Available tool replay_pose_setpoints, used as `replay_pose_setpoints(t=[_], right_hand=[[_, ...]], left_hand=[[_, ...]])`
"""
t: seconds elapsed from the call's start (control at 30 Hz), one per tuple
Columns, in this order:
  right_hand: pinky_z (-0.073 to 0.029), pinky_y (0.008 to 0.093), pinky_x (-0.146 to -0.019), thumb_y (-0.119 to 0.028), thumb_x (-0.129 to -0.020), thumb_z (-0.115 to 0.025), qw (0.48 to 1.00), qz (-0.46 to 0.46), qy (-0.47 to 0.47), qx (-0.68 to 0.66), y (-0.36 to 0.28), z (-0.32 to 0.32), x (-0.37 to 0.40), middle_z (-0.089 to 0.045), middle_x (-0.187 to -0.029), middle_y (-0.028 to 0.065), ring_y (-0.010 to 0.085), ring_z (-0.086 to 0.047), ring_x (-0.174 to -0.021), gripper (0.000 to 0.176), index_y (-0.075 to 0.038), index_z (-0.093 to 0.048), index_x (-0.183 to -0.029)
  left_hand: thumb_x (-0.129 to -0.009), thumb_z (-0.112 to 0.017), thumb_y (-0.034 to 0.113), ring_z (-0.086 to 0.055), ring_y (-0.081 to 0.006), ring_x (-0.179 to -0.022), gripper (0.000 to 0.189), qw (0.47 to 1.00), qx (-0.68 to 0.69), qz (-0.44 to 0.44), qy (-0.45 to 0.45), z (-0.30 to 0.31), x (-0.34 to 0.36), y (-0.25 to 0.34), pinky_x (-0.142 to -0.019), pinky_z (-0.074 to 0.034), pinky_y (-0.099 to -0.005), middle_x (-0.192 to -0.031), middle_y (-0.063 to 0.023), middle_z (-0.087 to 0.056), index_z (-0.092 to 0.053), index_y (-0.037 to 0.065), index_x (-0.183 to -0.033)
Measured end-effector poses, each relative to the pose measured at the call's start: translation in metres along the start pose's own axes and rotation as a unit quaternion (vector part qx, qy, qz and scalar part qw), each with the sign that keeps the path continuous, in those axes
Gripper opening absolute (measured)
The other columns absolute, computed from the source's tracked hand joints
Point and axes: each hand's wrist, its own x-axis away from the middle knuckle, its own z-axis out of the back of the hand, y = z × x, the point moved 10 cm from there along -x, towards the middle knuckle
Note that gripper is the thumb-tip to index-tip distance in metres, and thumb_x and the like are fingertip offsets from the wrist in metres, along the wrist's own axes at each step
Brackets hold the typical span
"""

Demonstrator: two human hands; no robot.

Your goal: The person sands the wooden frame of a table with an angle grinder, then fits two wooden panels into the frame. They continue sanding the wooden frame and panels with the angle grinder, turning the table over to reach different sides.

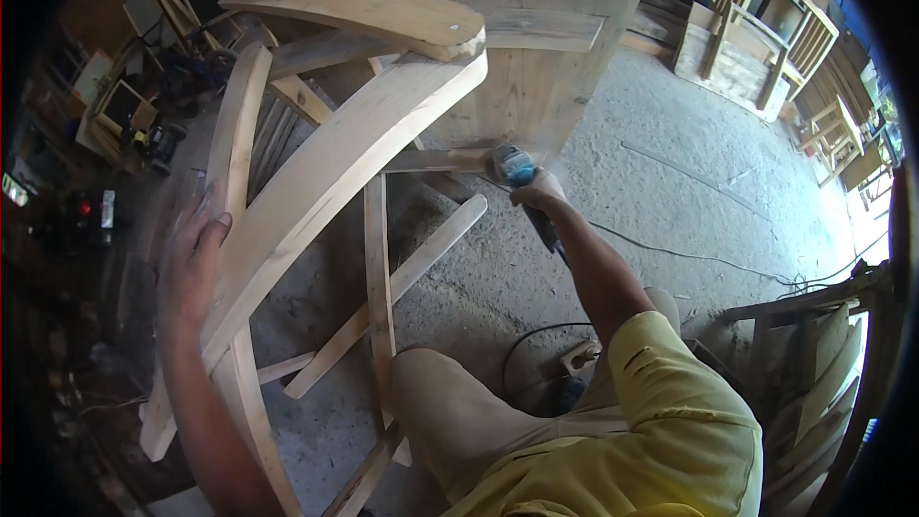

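A large bare-wood frame [335, 172] of curved boards and slanted legs stands before me, looking like a chair lying tipped. My left hand [199, 244] grips its left side where an upright meets the broad curved board; the thumb shows, and the fingers are partly blurred. In my right hand [544, 190] is a blue and black angle grinder [518, 169]. Its head is at the right end of a horizontal wooden rail [436, 161], low on the frame; whether the disc touches the wood cannot be made out. Haze hangs around the head.
A wide wooden panel [522, 86] stands behind the frame. Cable [670, 251] runs across the dusty concrete floor [661, 182]. A slatted wooden piece [756, 29] leans at the back right, and more woodwork [814, 393] stands at the right. My knee [431, 378] is close to the frame's legs.
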Motion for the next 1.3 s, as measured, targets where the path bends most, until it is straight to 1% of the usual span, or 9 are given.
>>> replay_pose_setpoints(t=[0.13, 0.2, 0.37, 0.5, 0.6, 0.77, 0.97, 1.13, 1.3], right_hand=[[-0.054, 0.0364, -0.079, -0.025, -0.055, -0.083, 1.0, -0.014, 0.014, -0.017, 0.032, 0.036, 0.008, -0.072, -0.096, 0.014, 0.0264, -0.069, -0.087, 0.056, -0.002, -0.068, -0.104], [-0.054, 0.0354, -0.083, -0.025, -0.055, -0.083, 0.999, -0.038, 0.018, -0.007, 0.047, 0.045, 0.01, -0.072, -0.103, 0.0158, 0.0286, -0.069, -0.095, 0.061, -0.003, -0.067, -0.109], [-0.055, 0.037, -0.081, -0.026, -0.057, -0.082, 0.995, -0.062, 0.069, -0.034, 0.073, 0.068, 0.026, -0.072, -0.097, 0.0145, 0.0284, -0.07, -0.091, 0.057, -0.004, -0.066, -0.108], [-0.055, 0.0383, -0.08, -0.024, -0.059, -0.082, 0.995, -0.032, 0.078, -0.049, 0.062, 0.043, 0.042, -0.072, -0.093, 0.0149, 0.0292, -0.071, -0.087, 0.057, -0.004, -0.065, -0.109], [-0.054, 0.0393, -0.086, -0.029, -0.059, -0.084, 0.999, -0.025, 0.039, -0.015, 0.035, -0.003, 0.041, -0.071, -0.106, 0.018, 0.0322, -0.069, -0.099, 0.066, -0.004, -0.06, -0.116], [-0.054, 0.038, -0.084, -0.024, -0.058, -0.083, 0.998, 0.011, 0.061, -0.003, 0.001, -0.028, 0.041, -0.07, -0.103, 0.0183, 0.0303, -0.069, -0.094, 0.064, -0.002, -0.061, -0.114], [-0.055, 0.0402, -0.085, -0.026, -0.06, -0.084, 0.992, -0.067, 0.082, -0.071, 0.069, 0.023, 0.039, -0.07, -0.104, 0.0188, 0.0325, -0.069, -0.096, 0.068, -0.002, -0.057, -0.118], [-0.054, 0.0364, -0.078, -0.021, -0.06, -0.081, 0.977, -0.041, 0.097, -0.183, 0.086, 0.022, 0.03, -0.07, -0.097, 0.0133, 0.0272, -0.068, -0.085, 0.056, -0.002, -0.061, -0.108], [-0.053, 0.0354, -0.069, -0.019, -0.061, -0.08, 0.967, -0.036, 0.112, -0.228, 0.092, 0.031, 0.026, -0.066, -0.088, 0.0071, 0.0202, -0.064, -0.074, 0.049, -0.003, -0.063, -0.104]], left_hand=[[-0.097, -0.047, 0.027, -0.042, -0.0308, -0.138, 0.054, 1.0, 0.008, 0.005, 0.001, 0.0, 0.0, -0.002, -0.114, -0.029, -0.034, -0.148, -0.0203, -0.045, -0.047, -0.002, -0.142], [-0.097, -0.047, 0.027, -0.042, -0.0301, -0.138, 0.054, 1.0, 0.017, 0.004, -0.007, 0.0, 0.0, 0.0, -0.114, -0.029, -0.0338, -0.149, -0.0196, -0.044, -0.047, -0.002, -0.143], [-0.097, -0.047, 0.027, -0.043, -0.0301, -0.137, 0.053, 1.0, 0.012, -0.001, -0.001, -0.001, 0.0, -0.003, -0.114, -0.029, -0.0336, -0.149, -0.0193, -0.045, -0.048, -0.001, -0.142], [-0.097, -0.048, 0.027, -0.044, -0.0313, -0.136, 0.052, 1.0, 0.015, 0.007, 0.001, 0.0, 0.0, 0.0, -0.114, -0.03, -0.0341, -0.148, -0.0201, -0.045, -0.049, 0.0, -0.142], [-0.097, -0.048, 0.027, -0.044, -0.0319, -0.136, 0.052, 1.0, 0.006, 0.0, -0.002, 0.0, 0.001, 0.0, -0.113, -0.031, -0.0345, -0.148, -0.0202, -0.045, -0.049, 0.0, -0.142], [-0.096, -0.048, 0.027, -0.044, -0.0318, -0.136, 0.052, 1.0, 0.004, 0.005, -0.003, 0.001, 0.001, -0.001, -0.113, -0.031, -0.0346, -0.148, -0.0199, -0.045, -0.049, 0.0, -0.142], [-0.096, -0.048, 0.027, -0.043, -0.0317, -0.137, 0.052, 1.0, 0.0, 0.015, 0.0, -0.001, -0.001, -0.003, -0.114, -0.031, -0.0348, -0.149, -0.0193, -0.045, -0.049, 0.001, -0.142], [-0.099, -0.045, 0.022, -0.045, -0.0273, -0.134, 0.05, 1.0, -0.009, 0.013, -0.008, -0.001, -0.001, -0.002, -0.113, -0.029, -0.032, -0.144, -0.017, -0.048, -0.045, 0.002, -0.145], [-0.097, -0.048, 0.028, -0.043, -0.0318, -0.137, 0.053, 1.0, 0.01, 0.02, -0.006, -0.001, 0.0, 0.0, -0.114, -0.03, -0.0352, -0.148, -0.0194, -0.045, -0.048, 0.001, -0.142]])
